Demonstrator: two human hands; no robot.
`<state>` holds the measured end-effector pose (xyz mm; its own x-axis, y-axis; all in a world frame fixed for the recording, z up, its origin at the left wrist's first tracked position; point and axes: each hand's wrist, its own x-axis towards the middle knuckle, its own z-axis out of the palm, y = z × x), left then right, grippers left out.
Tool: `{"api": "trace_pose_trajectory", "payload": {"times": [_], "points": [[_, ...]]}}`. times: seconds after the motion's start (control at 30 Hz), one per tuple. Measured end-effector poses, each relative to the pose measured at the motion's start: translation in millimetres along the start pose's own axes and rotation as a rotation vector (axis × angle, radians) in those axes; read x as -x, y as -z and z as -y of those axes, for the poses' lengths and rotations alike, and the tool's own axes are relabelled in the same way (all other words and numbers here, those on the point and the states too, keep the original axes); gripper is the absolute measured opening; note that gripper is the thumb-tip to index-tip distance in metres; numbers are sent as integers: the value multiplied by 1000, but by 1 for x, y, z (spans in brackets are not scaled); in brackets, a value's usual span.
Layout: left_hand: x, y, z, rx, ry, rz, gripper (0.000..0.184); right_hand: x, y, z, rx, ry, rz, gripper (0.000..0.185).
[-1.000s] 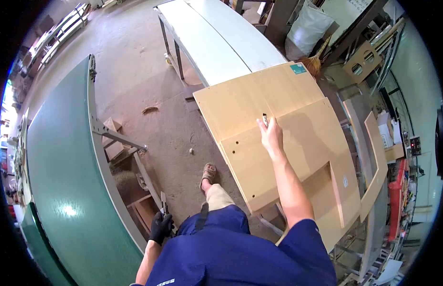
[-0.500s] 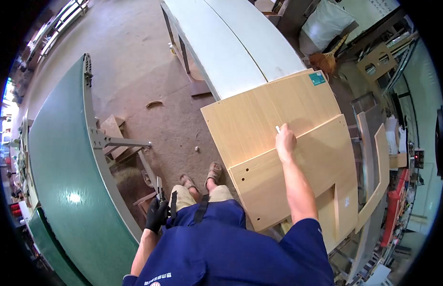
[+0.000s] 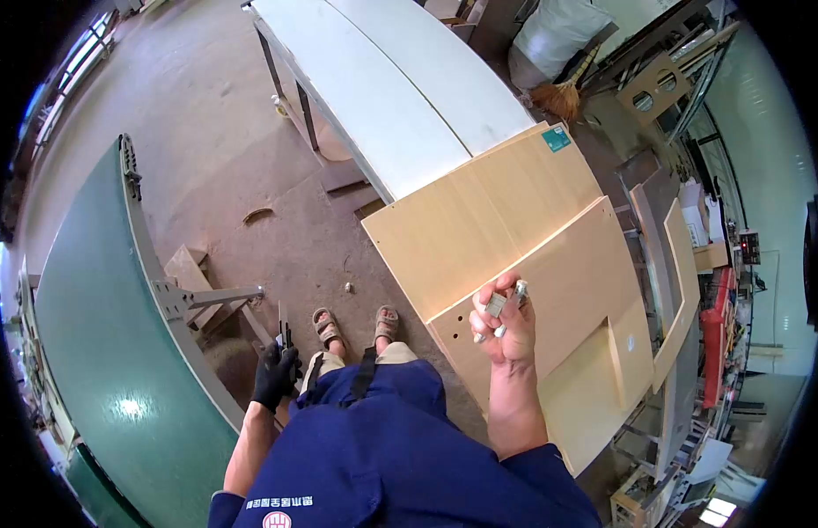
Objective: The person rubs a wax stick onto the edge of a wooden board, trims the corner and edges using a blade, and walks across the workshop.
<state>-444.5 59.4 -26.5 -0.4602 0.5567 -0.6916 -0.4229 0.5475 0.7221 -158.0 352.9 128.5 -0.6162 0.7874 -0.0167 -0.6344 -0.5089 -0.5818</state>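
My right hand [image 3: 507,330] is raised over the wood-grain panels, palm turned up, with the fingers curled around several small pale pieces. One is a squarish greyish block [image 3: 496,304]; the others look like short whitish stubs, too small to name. Below the hand lies the upper wood-grain panel [image 3: 567,264], which has dark holes near its left end and overlaps another wood-grain panel [image 3: 462,220] bearing a green label. Down at my left side, my black-gloved left hand [image 3: 277,374] is closed on a dark-handled tool with a thin metal blade [image 3: 283,321] pointing up.
A long white-topped table [image 3: 382,97] extends beyond the panels. To the left stands a green board [image 3: 101,290] on a metal frame. A broom [image 3: 563,95] and a white sack [image 3: 554,40] are at the back right. Wood scraps [image 3: 187,268] lie on the floor.
My right hand has come off the panel, moved back toward me and turned palm up, showing the small pieces. My left hand still holds the tool, and the view has shifted slightly.
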Motion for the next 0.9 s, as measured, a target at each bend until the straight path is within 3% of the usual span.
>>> {"api": "trace_pose_trajectory", "payload": {"times": [0.2, 0.27, 0.3, 0.33, 0.37, 0.43, 0.5, 0.6, 0.77, 0.83, 0.9], "points": [[-10, 22, 10, -80, 34, -1, 18, -2, -26, -16, 125, -30, -38, 26], [-5, 21, 13, -33, 35, -25, 17, -4, -39, -45, 346, -62, -137, 21], [-3, 20, 13, -20, 39, -27, 16, -8, -42, -57, 878, -104, 55, 17], [2, 19, 7, -23, 47, -21, 15, -7, -48, -81, 1097, -113, 116, 17], [1, 24, 10, -42, 37, -7, 15, 0, -43, -104, 1428, 68, 145, 24], [-5, 33, 17, -90, 7, 28, 14, 23, -33, -125, 1422, 119, 68, 20], [0, 28, 9, -32, -9, -5, 13, 47, -18, -129, 1277, 10, 60, 21], [-14, 21, -8, -238, -60, 82, 14, 80, 6, -137, 1268, -125, 78, 26], [-48, -29, -59, -531, -149, 254, 19, 131, 22, -133, 1177, -154, -220, 29], [-86, -56, -70, -643, -337, 290, 21, 154, 29, -123, 1062, -202, -363, 25], [-104, -104, -101, -903, -510, 342, 24, 184, 45, -129, 1030, -38, -548, 23]]}}
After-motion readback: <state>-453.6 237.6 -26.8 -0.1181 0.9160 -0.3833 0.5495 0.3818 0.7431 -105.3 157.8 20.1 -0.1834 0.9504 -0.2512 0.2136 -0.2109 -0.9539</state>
